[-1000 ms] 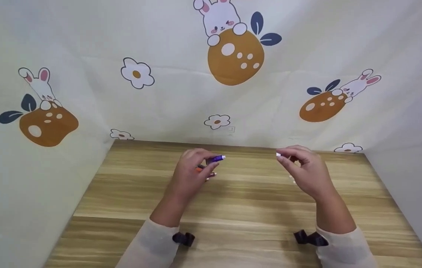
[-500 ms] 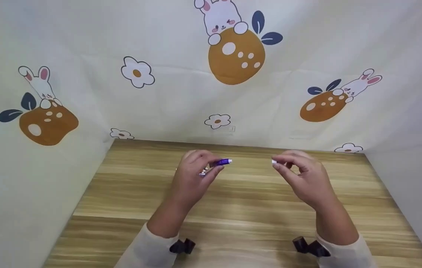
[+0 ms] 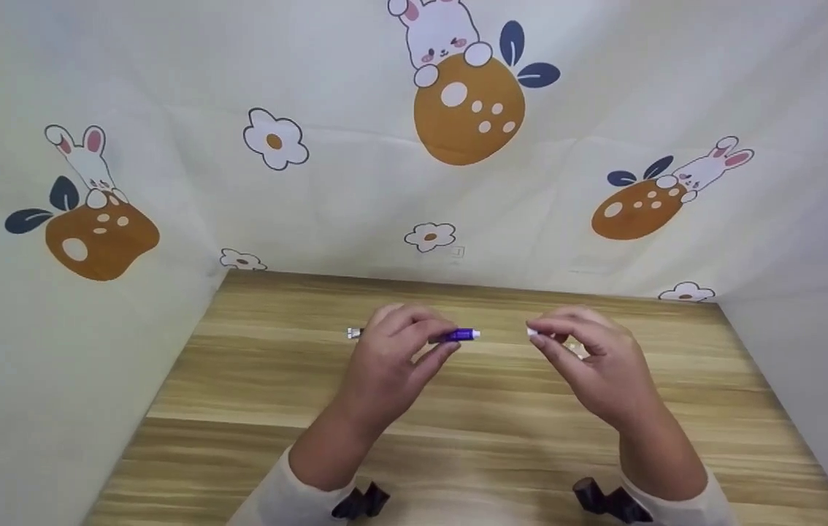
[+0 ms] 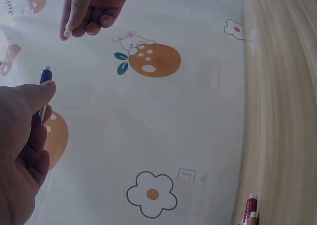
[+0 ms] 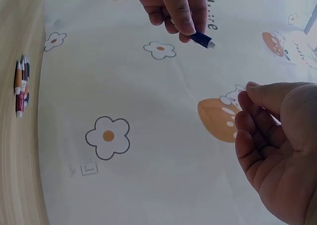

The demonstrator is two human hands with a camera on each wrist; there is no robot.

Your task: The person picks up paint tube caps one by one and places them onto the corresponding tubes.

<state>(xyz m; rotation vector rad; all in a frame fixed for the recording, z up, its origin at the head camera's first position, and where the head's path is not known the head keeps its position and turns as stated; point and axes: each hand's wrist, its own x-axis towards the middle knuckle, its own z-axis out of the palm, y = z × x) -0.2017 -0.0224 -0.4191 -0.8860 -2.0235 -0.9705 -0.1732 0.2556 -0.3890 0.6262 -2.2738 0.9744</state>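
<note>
Tube (image 3: 464, 334), purple, pinched in the fingers of the left hand (image 3: 391, 359) above the desk (image 3: 487, 416), toward its far edge; the right hand (image 3: 596, 358) pinches a small white piece (image 3: 532, 332), likely its cap, apart. Uncapped stage, I'd judge; refitting would need the ends aligned.

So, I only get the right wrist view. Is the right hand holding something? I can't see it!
Observer: Yes, the right hand pinches a small white cap; the head view shows it.
Operator: Is anything else on the table besides that bunch of tubes?
Observer: Yes, the left wrist view shows tiny white bits there.
Operator: Ooh! Can you see any sleeves?
Observer: Yes, two in the head view, both pale.
</note>
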